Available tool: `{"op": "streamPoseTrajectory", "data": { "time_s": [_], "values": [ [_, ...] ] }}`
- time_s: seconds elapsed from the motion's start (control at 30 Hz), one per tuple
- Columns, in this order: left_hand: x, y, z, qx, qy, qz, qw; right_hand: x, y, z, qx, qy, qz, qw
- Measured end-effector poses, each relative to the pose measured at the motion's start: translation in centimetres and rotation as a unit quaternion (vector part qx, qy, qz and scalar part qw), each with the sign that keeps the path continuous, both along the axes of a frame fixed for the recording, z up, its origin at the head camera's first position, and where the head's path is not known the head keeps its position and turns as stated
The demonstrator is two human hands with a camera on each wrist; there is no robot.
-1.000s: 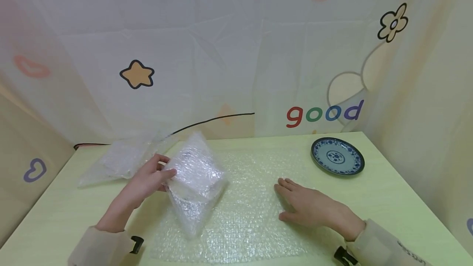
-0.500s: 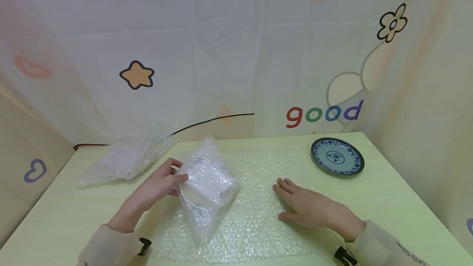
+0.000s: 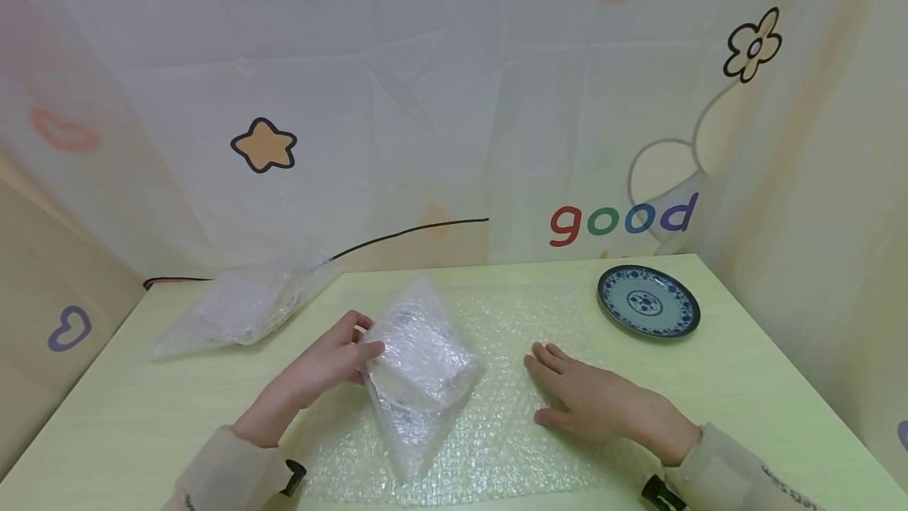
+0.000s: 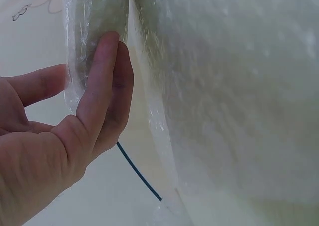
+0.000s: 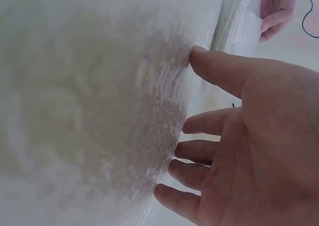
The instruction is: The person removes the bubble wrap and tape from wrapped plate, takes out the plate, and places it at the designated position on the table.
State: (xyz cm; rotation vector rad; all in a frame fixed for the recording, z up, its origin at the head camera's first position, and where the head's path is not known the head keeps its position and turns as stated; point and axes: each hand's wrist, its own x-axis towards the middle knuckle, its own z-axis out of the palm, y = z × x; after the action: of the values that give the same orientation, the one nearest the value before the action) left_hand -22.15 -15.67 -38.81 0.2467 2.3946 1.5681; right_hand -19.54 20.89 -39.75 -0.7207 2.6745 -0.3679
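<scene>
A bubble-wrapped packet [image 3: 426, 361], its contents blurred by the plastic, is pinched at its left corner between the thumb and fingers of my left hand [image 3: 333, 361]. It is held over a flat sheet of bubble wrap [image 3: 496, 456] spread on the table. In the left wrist view the thumb lies on one side of the packet [image 4: 97, 31] and the fingers on the other. My right hand [image 3: 596, 397] rests on the right part of the sheet with its fingers straight. The right wrist view shows those fingertips touching the bubble wrap [image 5: 99, 111].
A blue-and-white patterned plate [image 3: 647, 302] lies at the back right of the table [image 3: 766, 432]. Another bubble-wrapped bundle [image 3: 244, 306] sits at the back left, near the printed curtain [image 3: 426, 101] that hangs behind the table.
My left hand has carried the wrapped packet to the right and a little nearer, further over the middle of the bubble wrap sheet. The right hand has stayed in place.
</scene>
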Motion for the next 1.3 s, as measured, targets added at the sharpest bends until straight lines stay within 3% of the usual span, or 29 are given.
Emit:
{"op": "streamPoseTrajectory", "data": {
  "time_s": [0.5, 0.63, 0.8, 0.93, 1.3],
  "values": [
    [-0.6, 2.1, -1.2, 0.010, -0.004, -0.010, 0.9999, 0.0, 0.1, -0.1, 0.006, 0.007, 0.006, 0.9999],
    [-0.6, 2.6, -1.2, -0.008, 0.003, -0.004, 1.0000, 0.0, 0.1, -0.1, 0.006, 0.008, 0.006, 0.9999],
    [-0.4, 2.9, -0.8, -0.070, 0.031, 0.005, 0.9971, -0.1, 0.0, -0.1, 0.005, 0.011, 0.008, 0.9999],
    [-0.3, 2.6, -0.8, -0.103, 0.037, -0.009, 0.9939, -0.1, 0.0, -0.1, 0.006, 0.010, 0.008, 0.9999],
    [-0.8, 1.5, -0.8, -0.106, 0.043, -0.077, 0.9904, -0.1, 0.0, -0.1, 0.008, 0.010, 0.006, 0.9999]
  ]
}}
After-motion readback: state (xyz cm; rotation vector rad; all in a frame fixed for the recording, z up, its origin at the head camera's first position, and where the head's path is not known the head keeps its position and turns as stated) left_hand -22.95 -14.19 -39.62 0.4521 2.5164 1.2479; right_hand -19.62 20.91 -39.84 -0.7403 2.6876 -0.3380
